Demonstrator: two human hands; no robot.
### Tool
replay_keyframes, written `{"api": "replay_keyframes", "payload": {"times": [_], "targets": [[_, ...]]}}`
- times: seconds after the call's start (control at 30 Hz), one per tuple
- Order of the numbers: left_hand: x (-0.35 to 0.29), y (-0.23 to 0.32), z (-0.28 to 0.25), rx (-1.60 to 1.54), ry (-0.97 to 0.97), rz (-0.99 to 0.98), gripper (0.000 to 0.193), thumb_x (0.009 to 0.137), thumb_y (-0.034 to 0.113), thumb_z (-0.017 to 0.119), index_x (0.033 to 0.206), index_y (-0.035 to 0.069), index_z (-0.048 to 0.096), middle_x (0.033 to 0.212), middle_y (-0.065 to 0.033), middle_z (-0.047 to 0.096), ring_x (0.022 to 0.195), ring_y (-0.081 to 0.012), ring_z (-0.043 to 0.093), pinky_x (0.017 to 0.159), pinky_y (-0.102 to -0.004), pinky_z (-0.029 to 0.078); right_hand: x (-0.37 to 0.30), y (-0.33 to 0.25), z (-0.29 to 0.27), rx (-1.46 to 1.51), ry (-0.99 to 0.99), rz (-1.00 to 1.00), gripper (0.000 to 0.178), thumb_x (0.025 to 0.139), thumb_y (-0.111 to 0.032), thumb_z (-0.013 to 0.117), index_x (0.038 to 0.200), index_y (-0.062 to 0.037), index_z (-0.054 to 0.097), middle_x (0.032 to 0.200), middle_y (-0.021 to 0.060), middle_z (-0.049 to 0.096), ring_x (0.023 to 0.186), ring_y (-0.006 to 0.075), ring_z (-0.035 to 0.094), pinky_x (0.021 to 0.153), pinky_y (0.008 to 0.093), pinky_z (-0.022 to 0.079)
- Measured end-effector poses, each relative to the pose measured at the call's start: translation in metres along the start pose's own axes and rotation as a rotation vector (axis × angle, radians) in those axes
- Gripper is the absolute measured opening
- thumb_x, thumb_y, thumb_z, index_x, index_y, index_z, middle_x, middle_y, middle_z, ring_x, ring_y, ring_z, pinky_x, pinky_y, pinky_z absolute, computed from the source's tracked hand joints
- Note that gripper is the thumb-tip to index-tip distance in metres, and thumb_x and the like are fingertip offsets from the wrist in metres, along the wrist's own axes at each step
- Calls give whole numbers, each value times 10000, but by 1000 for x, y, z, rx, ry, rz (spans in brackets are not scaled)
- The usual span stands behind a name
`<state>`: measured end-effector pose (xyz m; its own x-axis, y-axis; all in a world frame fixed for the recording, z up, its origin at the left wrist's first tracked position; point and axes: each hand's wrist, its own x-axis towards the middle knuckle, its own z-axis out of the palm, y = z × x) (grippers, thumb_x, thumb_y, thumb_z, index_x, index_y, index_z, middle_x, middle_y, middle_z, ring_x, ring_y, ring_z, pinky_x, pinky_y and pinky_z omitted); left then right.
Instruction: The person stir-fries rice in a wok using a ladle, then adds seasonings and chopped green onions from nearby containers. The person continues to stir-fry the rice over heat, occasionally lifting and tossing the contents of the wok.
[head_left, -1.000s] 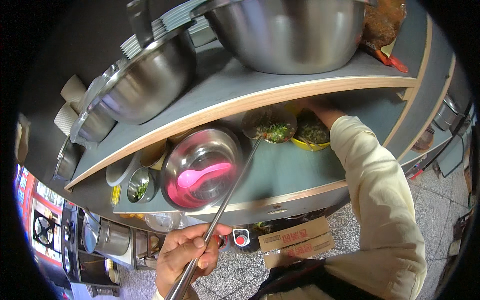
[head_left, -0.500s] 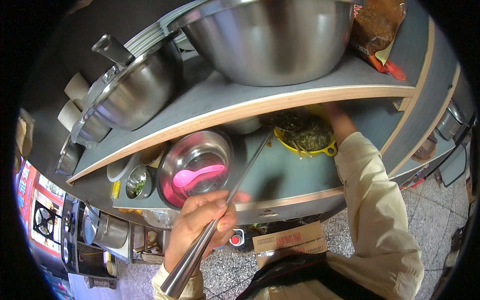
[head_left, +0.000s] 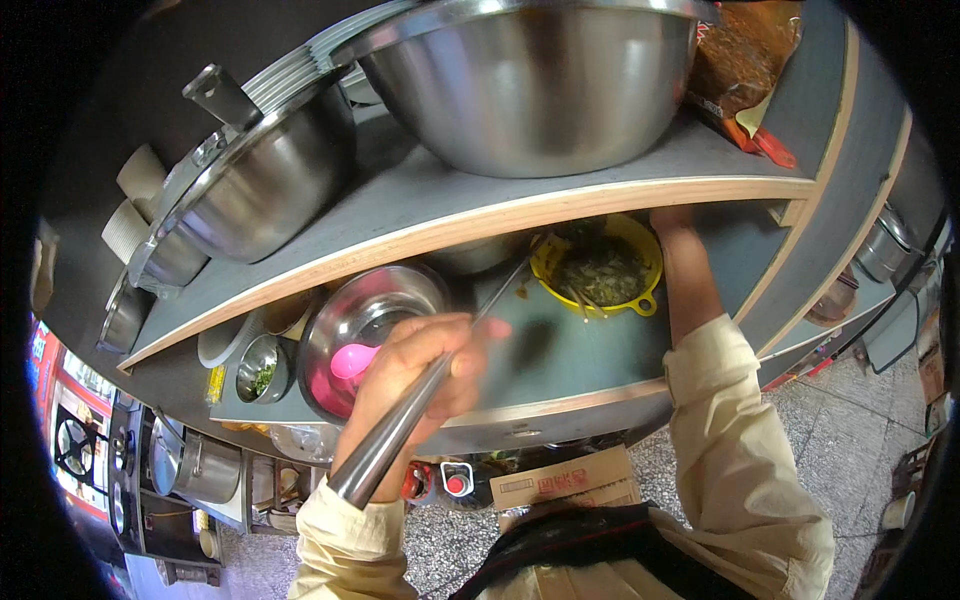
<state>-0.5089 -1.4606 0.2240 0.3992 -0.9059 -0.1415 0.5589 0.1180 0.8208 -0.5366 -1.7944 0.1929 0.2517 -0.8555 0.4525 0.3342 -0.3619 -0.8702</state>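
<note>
My left hand [head_left: 415, 375] is closed around the handle of a long steel ladle [head_left: 390, 440], which slants up and away under the upper shelf. Its far end lies at the left rim of a yellow plastic basin [head_left: 648, 300], partly hidden. Inside the basin are wet, dark greenish shreds of food [head_left: 600, 270], with chopstick-like sticks leaning at the front. My right hand [head_left: 675, 217] reaches beneath the shelf just right of the basin; its fingers are hidden by the shelf edge. Left of the basin, a pink spoon [head_left: 352, 360] rests in a steel bowl [head_left: 400, 285], partly covered by my left hand.
Above, the wood-edged shelf [head_left: 500, 215] carries a large steel bowl [head_left: 530, 90], a smaller one [head_left: 270, 190], stacked plates and a brown food bag [head_left: 745, 70]. A small bowl of chopped greens [head_left: 262, 370] stands lower left. A cardboard box [head_left: 565, 480] lies on the floor.
The ladle's head has moved left, off the top of the yellow basin, baring more of the food. My left hand has shifted slightly up and forward and now covers part of the pink spoon.
</note>
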Motion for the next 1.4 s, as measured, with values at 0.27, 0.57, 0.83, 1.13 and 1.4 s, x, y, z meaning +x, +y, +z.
{"api": "replay_keyframes", "payload": {"times": [0.27, 0.57, 0.83, 1.13, 1.4], "targets": [[17, 5, -2, -33, -23, 3, 378, 900, 107, 419, 1128, -192, 459, 650, -22, 491, 355, -47, 271, 324, -206, 237, -33, -11, -32, 145, -100, 15, 246, 937, -147, 495, 1085, 50, 482, 957, 188, 615, 800, 245, 657, 645, 336, 570], [22, 5, -1, -17, -25, -8, 370, 905, 113, 424, 1118, -187, 462, 650, -10, 478, 356, -37, 258, 328, -200, 222, -48, -16, -47, 168, -293, -155, 241, 960, -144, 447, 940, 75, 547, 770, 142, 646, 696, 221, 665, 622, 313, 557], [22, 5, 1, -24, -55, -11, 370, 907, 119, 433, 1125, -180, 460, 659, -7, 481, 365, -38, 265, 331, -200, 225, -59, -28, -51, -150, -397, -330, 237, 944, -111, 461, 916, 95, 574, 795, 136, 648, 701, 203, 662, 629, 295, 544], [14, 0, 6, 15, -24, 4, 364, 917, 128, 419, 1117, -170, 477, 634, 4, 464, 367, -37, 267, 337, -193, 237, -46, -4, -49, 191, -229, -115, 155, 913, -51, 464, 917, 61, 570, 793, 112, 645, 664, 218, 652, 627, 319, 553], [-24, -12, 20, -8, -31, 9, 346, 920, 171, 472, 1118, -112, 506, 648, 13, 465, 383, -34, 315, 322, -201, 240, 34, 79, -18, -774, -297, -666, 237, 849, -177, 578, 996, 9, 574, 983, 172, 610, 851, 291, 603, 726, 386, 502]]}}
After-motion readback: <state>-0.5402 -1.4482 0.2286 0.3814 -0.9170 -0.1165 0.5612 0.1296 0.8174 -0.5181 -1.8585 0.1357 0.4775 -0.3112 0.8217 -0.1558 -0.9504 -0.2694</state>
